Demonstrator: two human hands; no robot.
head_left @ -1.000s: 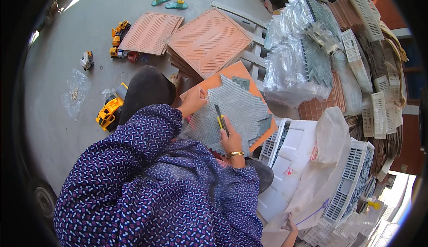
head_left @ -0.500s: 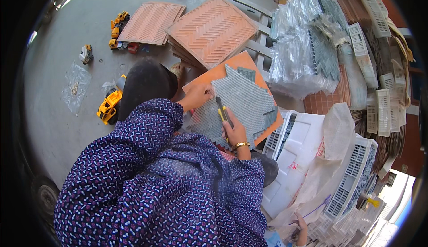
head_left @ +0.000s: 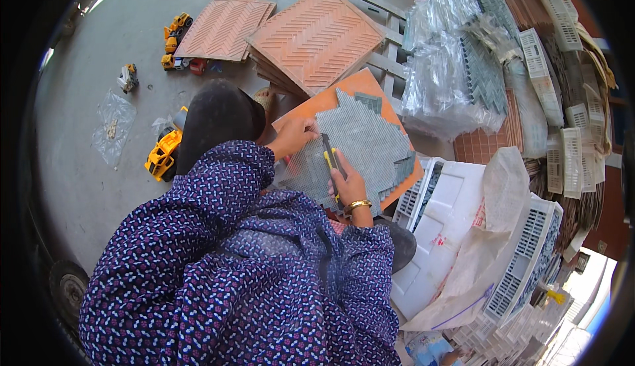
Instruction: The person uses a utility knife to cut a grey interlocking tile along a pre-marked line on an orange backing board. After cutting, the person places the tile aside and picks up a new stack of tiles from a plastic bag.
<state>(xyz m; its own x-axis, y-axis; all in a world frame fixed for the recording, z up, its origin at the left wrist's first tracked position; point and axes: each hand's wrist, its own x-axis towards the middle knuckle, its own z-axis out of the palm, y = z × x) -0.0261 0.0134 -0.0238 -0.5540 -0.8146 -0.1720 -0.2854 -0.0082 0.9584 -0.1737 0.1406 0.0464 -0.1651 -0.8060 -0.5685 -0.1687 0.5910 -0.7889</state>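
A mesh-backed mosaic tile sheet (head_left: 367, 142), grey-green with a jagged outline, lies on an orange board (head_left: 372, 88) across my lap. My right hand (head_left: 348, 184) grips a yellow and black utility knife (head_left: 332, 162), its tip pointing away from me over the sheet's left part. At the sheet's upper left edge, my left hand (head_left: 296, 137) has thumb and fingers pinched together; what is between them is too small to make out. A small green tile piece (head_left: 368, 102) sits at the sheet's far edge.
Ribbed orange trays (head_left: 317, 39) are stacked ahead. Plastic-wrapped tile sheets (head_left: 440, 68) pile up on the right, near white crates (head_left: 522, 260) and a white sack (head_left: 499, 194). Toy trucks (head_left: 163, 154) stand on the floor to the left. Part of another person's hand (head_left: 453, 356) shows at the lower right.
The view has shifted slightly. The other person's hand at the lower right has dropped toward the picture's edge, away from the purple strip. My two hands keep nearly the same places.
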